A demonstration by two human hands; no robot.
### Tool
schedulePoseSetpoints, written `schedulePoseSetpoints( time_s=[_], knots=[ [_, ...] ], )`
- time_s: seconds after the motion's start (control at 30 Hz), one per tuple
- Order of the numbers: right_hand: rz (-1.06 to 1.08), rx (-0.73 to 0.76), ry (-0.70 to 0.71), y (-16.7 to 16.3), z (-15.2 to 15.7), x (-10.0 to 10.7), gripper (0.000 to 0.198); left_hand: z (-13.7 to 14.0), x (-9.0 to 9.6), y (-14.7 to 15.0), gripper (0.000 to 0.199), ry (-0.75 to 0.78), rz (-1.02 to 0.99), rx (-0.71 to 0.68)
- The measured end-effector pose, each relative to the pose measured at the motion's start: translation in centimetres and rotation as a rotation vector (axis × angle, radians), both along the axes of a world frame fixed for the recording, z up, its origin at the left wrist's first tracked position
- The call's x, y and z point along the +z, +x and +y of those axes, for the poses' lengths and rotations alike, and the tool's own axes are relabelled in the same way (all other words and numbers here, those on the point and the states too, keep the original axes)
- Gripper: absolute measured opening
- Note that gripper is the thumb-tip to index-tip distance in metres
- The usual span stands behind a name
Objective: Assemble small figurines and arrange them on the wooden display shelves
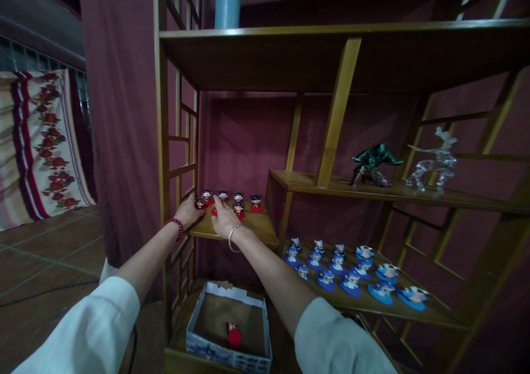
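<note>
On the left shelf stand several small figurines [255,203] with black hair and red bases, set in loose rows. My left hand [189,213], wearing a red bead bracelet, is closed at the side of a front-left figurine [200,203]; its fingertips are partly hidden. My right hand [224,219], with a silver bangle, has its fingers around another figurine [214,211], of which only a bit of red shows beside the hand. Just right of it, a front-row figurine [239,209] stands upright. Below, one red-based figurine [234,336] lies in an open cardboard box [229,292].
The wooden shelf unit [265,32] has lattice sides and an upright post [339,112]. Blue-based figurines [351,283] fill a lower right shelf. A dark green ornament [375,164] and a clear deer-like figure [434,161] stand above them. A blue cylinder [228,1] is on top.
</note>
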State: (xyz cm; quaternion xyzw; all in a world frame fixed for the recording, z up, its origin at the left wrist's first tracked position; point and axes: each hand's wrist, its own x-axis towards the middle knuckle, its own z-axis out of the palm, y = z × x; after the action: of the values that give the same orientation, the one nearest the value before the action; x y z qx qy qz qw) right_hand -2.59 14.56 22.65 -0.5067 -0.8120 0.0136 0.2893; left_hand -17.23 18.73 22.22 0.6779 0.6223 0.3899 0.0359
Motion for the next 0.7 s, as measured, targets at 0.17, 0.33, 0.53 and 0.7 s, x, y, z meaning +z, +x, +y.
schedulePoseSetpoints(
  time_s=[0.17,0.33,0.53,0.7],
  knots=[
    [-0.033,-0.03,0.016,0.1,0.1,-0.1,0.067,-0.6,0.0,0.1,0.05,-0.007,0.045,0.003],
    [-0.061,-0.073,0.056,0.2,0.1,-0.3,0.067,-0.9,0.1,0.1,0.053,-0.006,0.079,0.011],
    [-0.029,-0.101,0.038,0.0,0.4,0.1,0.07,-0.9,0.0,0.1,0.064,-0.023,0.061,0.021],
    [-0.055,-0.11,0.003,-0.6,1.2,0.3,0.074,-0.7,-0.1,0.1,0.069,-0.032,0.008,0.012]
  ],
)
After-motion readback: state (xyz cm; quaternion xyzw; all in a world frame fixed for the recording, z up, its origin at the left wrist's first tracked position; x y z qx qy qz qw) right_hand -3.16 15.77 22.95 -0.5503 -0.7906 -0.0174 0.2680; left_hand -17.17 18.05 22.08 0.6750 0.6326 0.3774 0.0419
